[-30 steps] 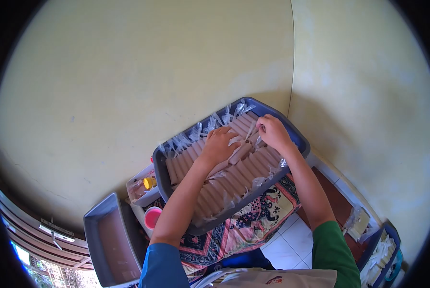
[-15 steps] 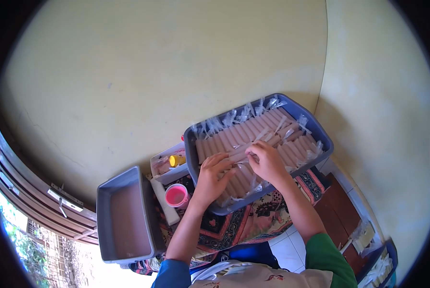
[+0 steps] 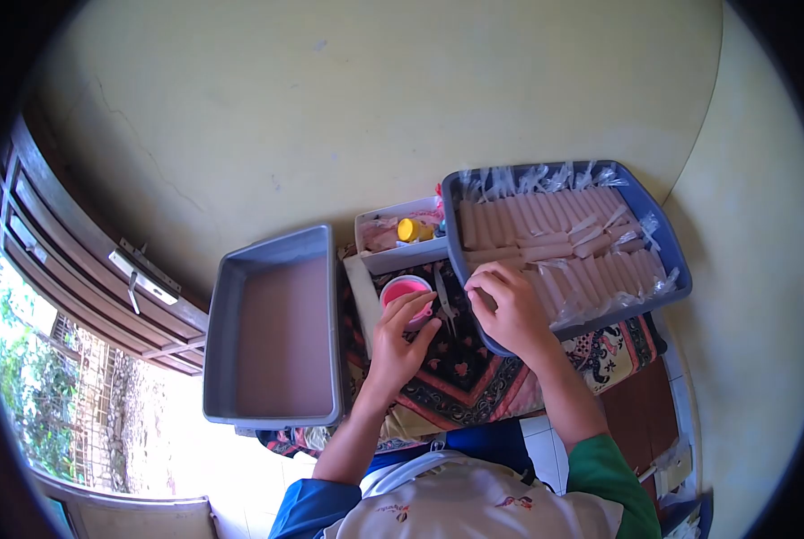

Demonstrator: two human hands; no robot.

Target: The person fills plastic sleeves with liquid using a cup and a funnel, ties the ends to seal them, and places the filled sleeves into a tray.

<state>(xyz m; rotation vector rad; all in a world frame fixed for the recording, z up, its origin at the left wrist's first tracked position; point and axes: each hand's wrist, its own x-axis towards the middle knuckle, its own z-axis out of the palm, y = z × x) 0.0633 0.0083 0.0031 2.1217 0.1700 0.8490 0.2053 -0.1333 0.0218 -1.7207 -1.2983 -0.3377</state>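
My left hand (image 3: 402,340) is open, its fingers stretched out over the near side of a pink cup (image 3: 393,289) with a white rim. At the left end of a blue-grey tub (image 3: 676,274), my right hand (image 3: 514,310) is closed, thumb and fingertips pressed together; whatever they may hold is hidden. Rows of filled clear plastic tubes (image 3: 532,216) with pinkish-brown contents lie in that tub, their loose plastic ends sticking up along the rim. Between the cup and the tub lies a pair of scissors (image 3: 446,310).
On the left stands a grey tub (image 3: 337,359) of pinkish-brown liquid (image 3: 285,341). Behind the cup, a white box (image 3: 379,260) holds a yellow container (image 3: 413,230). Patterned cloth (image 3: 465,386) covers the table. A wall stands behind, and an open door (image 3: 114,269) is at left.
Both hands have moved left relative to the tub of tubes, the left one from over the tubes to the cup. My view has swung left, and the scissors now show.
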